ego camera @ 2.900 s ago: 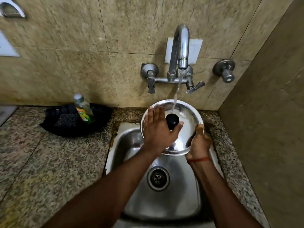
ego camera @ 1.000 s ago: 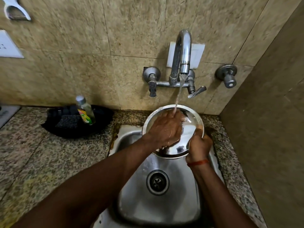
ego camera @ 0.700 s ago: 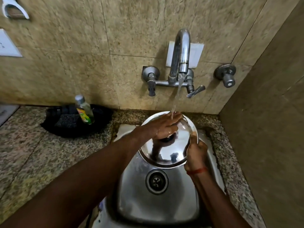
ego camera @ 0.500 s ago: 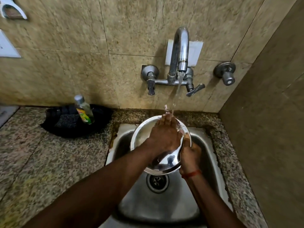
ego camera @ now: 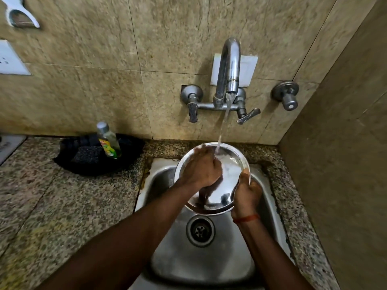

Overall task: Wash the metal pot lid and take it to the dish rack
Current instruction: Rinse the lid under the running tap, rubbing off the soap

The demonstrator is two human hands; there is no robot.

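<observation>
Metal pot lid [ego camera: 228, 174] is tilted over the sink [ego camera: 209, 266] under running water [ego camera: 223, 126]. It looks stiff, light and slippery. Your right hand [ego camera: 246, 193] grips its rim. Your left hand [ego camera: 201, 170] curls against its face, grasp unclear. Trust the rim.

I count one metal pot lid [ego camera: 227, 174], two hands, a left hand [ego camera: 201, 170] and a right hand [ego camera: 247, 193], one steel sink [ego camera: 209, 266] with one drain [ego camera: 200, 230], one faucet [ego camera: 229, 65], two lever handles [ego camera: 192, 111], one wall valve [ego camera: 288, 97], one dish-soap bottle [ego camera: 107, 141] and one scrub pad [ego camera: 88, 156].
</observation>
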